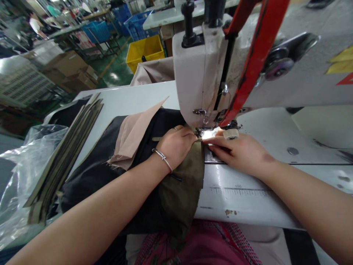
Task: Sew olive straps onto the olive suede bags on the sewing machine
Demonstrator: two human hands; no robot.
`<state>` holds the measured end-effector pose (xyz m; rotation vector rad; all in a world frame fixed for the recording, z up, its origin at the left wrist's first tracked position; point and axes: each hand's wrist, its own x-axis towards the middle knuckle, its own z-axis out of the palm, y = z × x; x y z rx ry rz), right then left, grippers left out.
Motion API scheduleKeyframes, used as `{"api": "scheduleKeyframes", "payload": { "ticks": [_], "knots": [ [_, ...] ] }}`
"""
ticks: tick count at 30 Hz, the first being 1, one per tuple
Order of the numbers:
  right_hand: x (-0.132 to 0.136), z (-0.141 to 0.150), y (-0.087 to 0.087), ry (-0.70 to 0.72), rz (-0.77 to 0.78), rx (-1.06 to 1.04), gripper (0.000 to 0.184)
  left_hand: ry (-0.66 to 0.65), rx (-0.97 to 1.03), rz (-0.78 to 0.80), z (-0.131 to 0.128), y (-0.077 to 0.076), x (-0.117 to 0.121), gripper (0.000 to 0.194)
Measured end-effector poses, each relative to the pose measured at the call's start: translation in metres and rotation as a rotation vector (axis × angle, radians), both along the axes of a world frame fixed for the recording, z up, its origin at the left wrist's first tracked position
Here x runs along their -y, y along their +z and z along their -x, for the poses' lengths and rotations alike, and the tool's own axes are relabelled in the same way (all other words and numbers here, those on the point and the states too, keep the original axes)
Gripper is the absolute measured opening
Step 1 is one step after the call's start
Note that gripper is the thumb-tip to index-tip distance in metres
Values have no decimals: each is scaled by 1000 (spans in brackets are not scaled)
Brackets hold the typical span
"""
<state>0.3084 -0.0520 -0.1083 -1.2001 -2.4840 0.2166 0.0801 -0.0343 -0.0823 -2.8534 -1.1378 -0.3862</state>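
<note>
My left hand (178,145), wearing a ring and a metal bangle, has its fingers pinched together on the olive-green fabric (190,176) beside the presser foot of a sewing machine (190,81). Dark cloth (96,154) spreads under and left of that wrist, topped by a folded beige cloth piece (132,132). A narrow strip (156,139) shows just left of my fingers. My right hand (242,152) rests on the machine bed, fingers stretched toward the lit needle area and slightly apart. Its fingertip touches the fabric's edge; a pale tape band (231,134) circles one finger. The needle tip is hidden.
A stack of olive strips (68,151) lies on the white table (118,99) at left, next to clear plastic wrap (22,173). A red bar (256,51) slants across the machine head. Beyond stand a yellow crate (146,49), blue crates, cardboard boxes (68,70) and a distant person.
</note>
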Motion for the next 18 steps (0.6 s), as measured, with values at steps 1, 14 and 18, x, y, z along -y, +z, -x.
{"api": "scheduleKeyframes", "payload": {
  "ticks": [1, 14, 18],
  "knots": [
    [0, -1, 0, 7, 2, -19, 29, -7, 2, 5, 0, 0, 0, 22],
    [2, 0, 6, 14, 11, 4, 30, -21, 66, 13, 1, -1, -2, 22],
    [4, 4, 10, -23, 58, 51, 31, -30, 93, -22, 1, -4, -2, 21]
  ]
}}
